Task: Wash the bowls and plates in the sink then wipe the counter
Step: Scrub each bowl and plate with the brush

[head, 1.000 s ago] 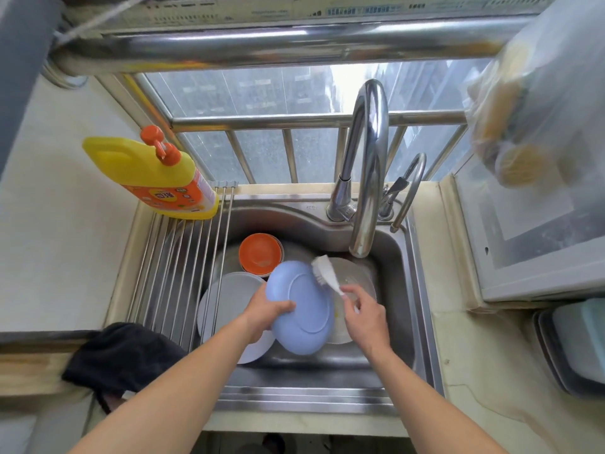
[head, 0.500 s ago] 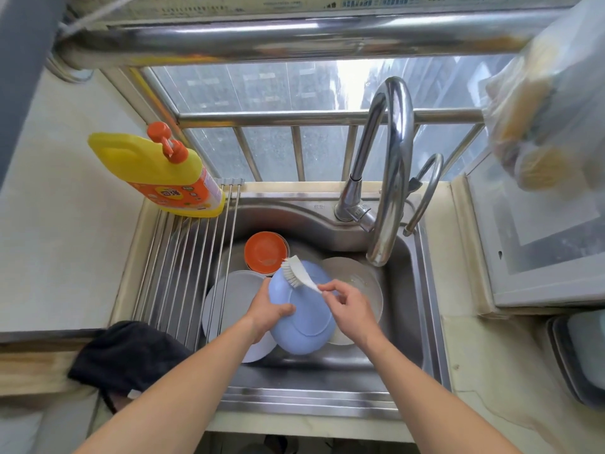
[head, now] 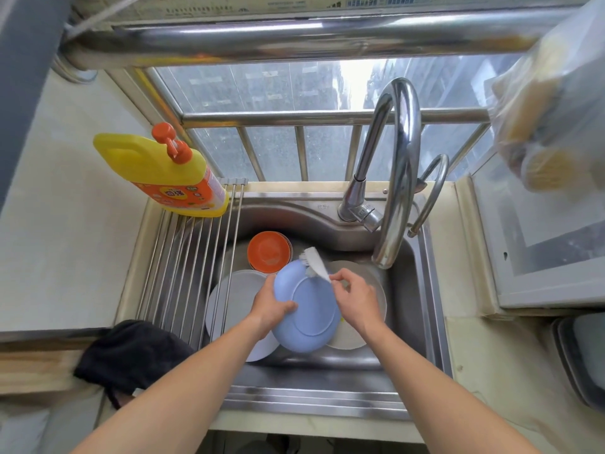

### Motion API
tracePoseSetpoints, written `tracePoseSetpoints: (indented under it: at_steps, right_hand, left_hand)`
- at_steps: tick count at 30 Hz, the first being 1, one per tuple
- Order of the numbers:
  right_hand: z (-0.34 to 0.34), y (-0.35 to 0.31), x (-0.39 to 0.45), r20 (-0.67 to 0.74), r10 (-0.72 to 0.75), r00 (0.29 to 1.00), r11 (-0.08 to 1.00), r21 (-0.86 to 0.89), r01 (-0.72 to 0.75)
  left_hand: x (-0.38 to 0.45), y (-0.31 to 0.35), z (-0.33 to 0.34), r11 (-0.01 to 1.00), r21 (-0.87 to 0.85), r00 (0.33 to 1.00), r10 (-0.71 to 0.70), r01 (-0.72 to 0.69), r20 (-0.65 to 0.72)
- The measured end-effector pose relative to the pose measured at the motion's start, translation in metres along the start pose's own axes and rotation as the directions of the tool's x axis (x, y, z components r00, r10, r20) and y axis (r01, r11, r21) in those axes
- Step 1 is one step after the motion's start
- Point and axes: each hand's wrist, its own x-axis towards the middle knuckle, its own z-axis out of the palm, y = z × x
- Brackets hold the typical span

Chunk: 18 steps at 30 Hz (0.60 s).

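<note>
Blue plate (head: 307, 314) held tilted over sink (head: 406, 290), underside up. Left hand (head: 270, 306) grips its left rim, thumb on top. Right hand (head: 355, 298) pinches white brush (head: 314, 262), bristles at plate's far rim. Orange bowl (head: 269, 250) behind plate.

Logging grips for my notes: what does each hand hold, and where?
Left hand grips the round blue plate by its left rim; right hand pinches the white dish brush by its handle end.

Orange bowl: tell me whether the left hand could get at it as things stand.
Probably not yet: the left hand holds the blue plate. The orange bowl sits uncovered just beyond it, so its path looks free once the plate is released.
</note>
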Motion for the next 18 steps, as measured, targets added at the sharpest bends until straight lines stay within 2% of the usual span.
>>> tracePoseSetpoints:
  at_steps: [2, 3, 6, 8, 11, 12, 13, 15, 17, 18]
  right_hand:
    - [0.000, -0.006, -0.006, 0.132, -0.085, 0.988, 0.996, 0.047, 0.079]
    - [0.000, -0.006, -0.007, 0.133, -0.090, 0.987, 0.996, 0.035, 0.086]
    - [-0.005, 0.000, -0.003, -0.090, 0.062, 0.994, 0.995, -0.069, -0.068]
    - [-0.005, 0.001, -0.003, -0.136, 0.093, 0.986, 0.992, -0.075, -0.104]
    - [-0.003, -0.004, -0.009, 0.112, -0.073, 0.991, 0.991, 0.124, 0.059]
    - [-0.002, -0.003, -0.012, 0.174, -0.108, 0.979, 0.983, 0.166, 0.079]
    - [-0.002, -0.001, -0.014, 0.179, -0.110, 0.978, 0.982, 0.170, 0.079]
    - [0.001, 0.003, -0.013, 0.043, -0.001, 0.999, 0.994, 0.106, -0.003]
    - [0.002, 0.003, -0.013, -0.134, 0.147, 0.980, 0.989, 0.014, -0.147]
    - [0.004, 0.001, -0.014, -0.148, 0.153, 0.977, 0.988, 0.016, -0.152]
  left_hand:
    - [0.000, -0.001, 0.001, 1.000, 0.011, 1.000, -0.001, 0.001, -0.023]
    - [-0.001, -0.001, 0.001, 1.000, 0.019, 1.000, 0.000, 0.001, -0.026]
    - [-0.004, 0.003, 0.002, 0.999, 0.041, 1.000, 0.009, -0.009, -0.006]
    - [-0.005, 0.006, 0.002, 0.998, 0.067, 1.000, 0.017, -0.017, 0.007]
    - [-0.003, 0.009, 0.004, 0.997, 0.068, 1.000, 0.028, -0.028, -0.009]
    - [-0.003, 0.009, 0.004, 0.998, 0.056, 1.000, 0.027, -0.026, -0.012]
    - [-0.003, 0.008, 0.004, 0.999, 0.048, 1.000, 0.021, -0.020, -0.014]
    - [-0.004, 0.005, 0.003, 0.999, 0.035, 1.000, 0.001, -0.001, -0.011]
    - [-0.006, 0.004, 0.002, 1.000, 0.017, 1.000, -0.009, 0.009, 0.000]
    - [-0.006, 0.003, 0.002, 1.000, 0.016, 1.000, -0.012, 0.012, -0.002]
